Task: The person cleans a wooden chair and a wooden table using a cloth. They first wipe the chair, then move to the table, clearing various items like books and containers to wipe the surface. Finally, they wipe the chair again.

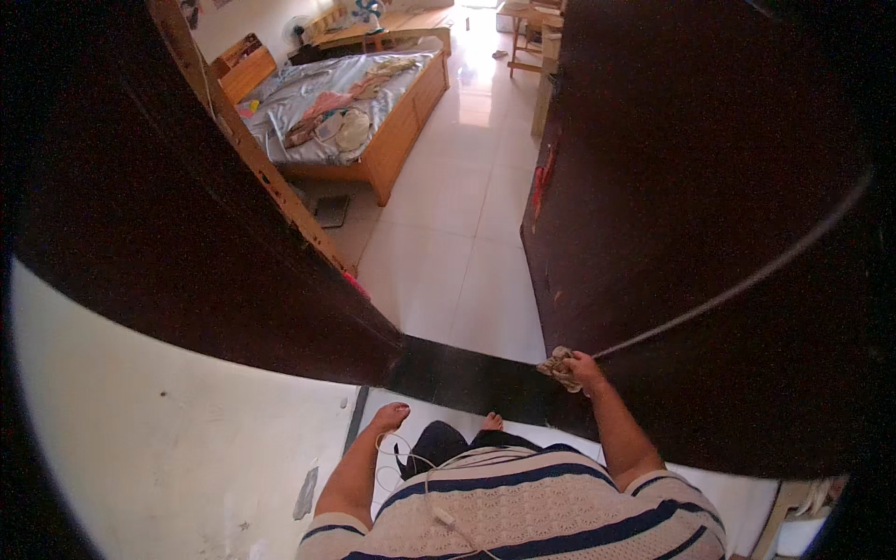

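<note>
My right hand (585, 371) is closed round a crumpled beige-brown cloth (560, 368), beside the dark brown door panel (691, 233) on the right. Whether the cloth touches the panel I cannot tell. Hanging at my left side, my left hand (393, 416) is curled closed with nothing visible in it. A thin white cable (427, 485) loops down the front of my striped top and passes near my left wrist. Between my hands, a dark threshold strip (457, 373) crosses the doorway floor.
Beyond the doorway lies a white tiled floor (439, 224). A wooden bed (401, 131) with rumpled bedding stands at the far left, a fan (369, 14) behind it. Wooden furniture (527, 42) stands at the far right. To my left are a dark door frame (233, 215) and a scuffed white wall (168, 401).
</note>
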The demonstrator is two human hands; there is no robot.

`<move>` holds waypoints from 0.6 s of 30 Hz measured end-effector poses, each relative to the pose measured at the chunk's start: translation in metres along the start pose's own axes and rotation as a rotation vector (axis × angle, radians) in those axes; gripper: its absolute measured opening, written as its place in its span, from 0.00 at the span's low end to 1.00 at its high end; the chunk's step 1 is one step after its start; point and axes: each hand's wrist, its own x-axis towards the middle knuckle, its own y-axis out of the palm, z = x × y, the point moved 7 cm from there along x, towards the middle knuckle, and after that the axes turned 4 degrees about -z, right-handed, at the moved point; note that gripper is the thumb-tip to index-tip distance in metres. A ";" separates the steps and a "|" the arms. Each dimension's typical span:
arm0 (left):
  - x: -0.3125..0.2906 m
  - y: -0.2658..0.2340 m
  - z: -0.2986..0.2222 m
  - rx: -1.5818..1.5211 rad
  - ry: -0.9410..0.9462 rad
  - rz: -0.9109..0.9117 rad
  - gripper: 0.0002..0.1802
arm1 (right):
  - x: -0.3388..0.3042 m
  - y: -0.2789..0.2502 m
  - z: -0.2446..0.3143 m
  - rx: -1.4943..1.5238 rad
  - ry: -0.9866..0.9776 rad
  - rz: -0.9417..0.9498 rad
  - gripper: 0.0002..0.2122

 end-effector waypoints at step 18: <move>0.350 -0.203 -0.271 0.216 0.278 0.051 0.23 | 0.232 0.089 0.288 0.134 -0.127 0.044 0.10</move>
